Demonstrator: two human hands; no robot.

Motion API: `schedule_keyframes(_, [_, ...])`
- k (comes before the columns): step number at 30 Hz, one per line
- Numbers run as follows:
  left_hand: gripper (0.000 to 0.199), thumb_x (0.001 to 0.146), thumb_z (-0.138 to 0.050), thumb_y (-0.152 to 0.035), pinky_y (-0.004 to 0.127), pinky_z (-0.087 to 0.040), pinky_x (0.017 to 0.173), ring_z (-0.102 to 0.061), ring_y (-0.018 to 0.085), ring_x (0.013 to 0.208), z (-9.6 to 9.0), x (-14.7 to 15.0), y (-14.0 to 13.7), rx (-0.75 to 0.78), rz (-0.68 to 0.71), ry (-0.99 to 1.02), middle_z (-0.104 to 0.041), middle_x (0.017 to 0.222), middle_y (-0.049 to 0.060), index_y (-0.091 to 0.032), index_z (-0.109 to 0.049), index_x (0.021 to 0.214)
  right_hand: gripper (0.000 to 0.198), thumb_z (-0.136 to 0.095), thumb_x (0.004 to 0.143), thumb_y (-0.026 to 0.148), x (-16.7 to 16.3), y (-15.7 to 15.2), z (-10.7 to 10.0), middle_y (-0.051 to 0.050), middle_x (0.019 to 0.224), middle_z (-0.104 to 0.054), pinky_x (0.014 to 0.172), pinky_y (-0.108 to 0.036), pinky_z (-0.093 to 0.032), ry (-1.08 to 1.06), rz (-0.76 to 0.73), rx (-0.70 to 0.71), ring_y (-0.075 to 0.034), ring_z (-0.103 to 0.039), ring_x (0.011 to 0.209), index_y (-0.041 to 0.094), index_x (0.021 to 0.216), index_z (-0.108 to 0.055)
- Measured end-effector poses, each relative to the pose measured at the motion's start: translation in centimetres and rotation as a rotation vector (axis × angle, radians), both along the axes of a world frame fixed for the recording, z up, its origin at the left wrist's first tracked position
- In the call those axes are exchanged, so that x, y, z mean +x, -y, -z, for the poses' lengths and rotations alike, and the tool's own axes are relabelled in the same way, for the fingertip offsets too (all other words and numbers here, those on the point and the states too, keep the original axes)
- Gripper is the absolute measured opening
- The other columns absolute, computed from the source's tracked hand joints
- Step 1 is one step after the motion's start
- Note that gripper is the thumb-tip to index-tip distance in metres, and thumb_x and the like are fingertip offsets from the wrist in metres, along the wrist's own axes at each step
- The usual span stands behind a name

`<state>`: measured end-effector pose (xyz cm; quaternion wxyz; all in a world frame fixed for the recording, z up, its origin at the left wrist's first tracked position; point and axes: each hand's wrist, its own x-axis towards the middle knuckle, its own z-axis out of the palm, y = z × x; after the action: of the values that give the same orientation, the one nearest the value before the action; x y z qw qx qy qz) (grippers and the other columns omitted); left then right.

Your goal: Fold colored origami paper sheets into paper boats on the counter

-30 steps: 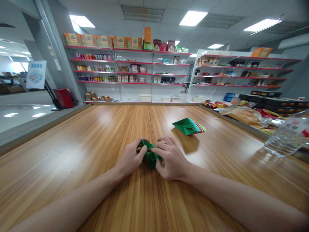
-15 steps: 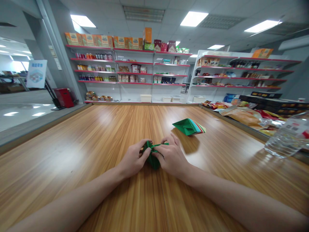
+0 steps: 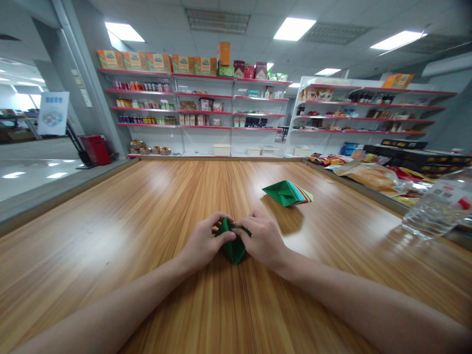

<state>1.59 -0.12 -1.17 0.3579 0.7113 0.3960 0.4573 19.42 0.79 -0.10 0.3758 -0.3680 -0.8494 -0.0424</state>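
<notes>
A partly folded sheet of green paper (image 3: 234, 251) is between my hands, just above or on the wooden table (image 3: 155, 211). My left hand (image 3: 208, 238) pinches its left side, the thumb lying across the front. On the other side, my right hand (image 3: 263, 240) grips the right edge with thumb and curled fingers, which hide part of the folds. Beyond my right hand rests a fanned stack of folded papers (image 3: 285, 193), green in front with blue, red and cream layers behind.
A clear plastic bottle (image 3: 437, 209) stands at the table's right side. Snack packets (image 3: 368, 178) and black boxes (image 3: 416, 157) lie past the right edge. Stocked shelves (image 3: 206, 127) line the back, and a red box (image 3: 96, 150) is on the floor at left.
My right hand's fingers have curled in more, and the flap sticking out at the right is now mostly covered. The lower point of the green paper shows more fully. The stack stays put.
</notes>
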Motion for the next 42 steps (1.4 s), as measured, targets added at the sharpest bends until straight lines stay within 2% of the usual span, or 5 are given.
schedule_keyframes(8, [0.009,0.076,-0.067,-0.027,0.024,-0.047,0.063,-0.058,0.014,0.066,-0.4,0.0,0.2,0.055,-0.144,0.035,-0.063,0.069,-0.001,-0.018,-0.064,0.077,0.017,-0.059,0.085,0.029,-0.2,0.1,-0.3,-0.003,0.071,-0.064,0.064,-0.030,-0.043,-0.201,-0.042,-0.058,-0.017,-0.058,0.068,0.019,0.071,-0.064])
schedule_keyframes(14, [0.015,0.078,-0.066,-0.033,0.023,-0.047,0.058,-0.058,0.014,0.065,-0.4,-0.5,-0.1,0.086,-0.234,0.070,-0.061,0.068,-0.001,-0.019,-0.063,0.075,0.034,-0.058,0.086,0.042,0.0,-0.5,0.0,-0.007,0.095,-0.066,0.069,-0.029,-0.050,-0.496,-0.088,-0.332,-0.016,-0.064,0.077,0.018,0.109,-0.056])
schedule_keyframes(24, [0.016,0.078,-0.066,-0.034,0.022,-0.047,0.058,-0.060,0.014,0.066,-0.5,-0.9,-0.3,0.055,-0.310,0.151,-0.065,0.071,0.000,-0.018,-0.065,0.080,0.047,-0.048,0.085,0.060,0.2,-0.3,0.8,0.004,0.048,-0.048,0.029,-0.017,-0.034,-0.508,-0.179,-0.901,-0.008,-0.047,0.033,0.016,0.079,-0.064])
schedule_keyframes(32, [0.029,0.073,-0.071,-0.041,0.021,-0.048,0.056,-0.060,0.011,0.064,-0.4,-2.3,-2.4,-0.124,-0.456,0.671,-0.068,0.082,0.003,-0.015,-0.064,0.084,0.030,-0.057,0.086,0.042,0.1,0.1,0.9,-0.003,0.071,-0.063,0.041,-0.019,-0.046,-0.478,-0.307,-0.610,-0.009,-0.059,0.048,0.016,0.083,-0.072])
schedule_keyframes(42, [0.039,0.070,-0.076,-0.041,0.035,-0.052,0.081,-0.065,0.023,0.092,0.0,-0.3,-0.7,-0.384,0.221,0.794,-0.069,0.101,0.013,-0.011,-0.066,0.092,0.023,-0.054,0.090,0.031,0.3,0.5,0.4,-0.003,0.066,-0.063,0.055,-0.025,-0.045,-0.385,-0.179,-0.263,-0.012,-0.057,0.057,0.017,0.085,-0.072])
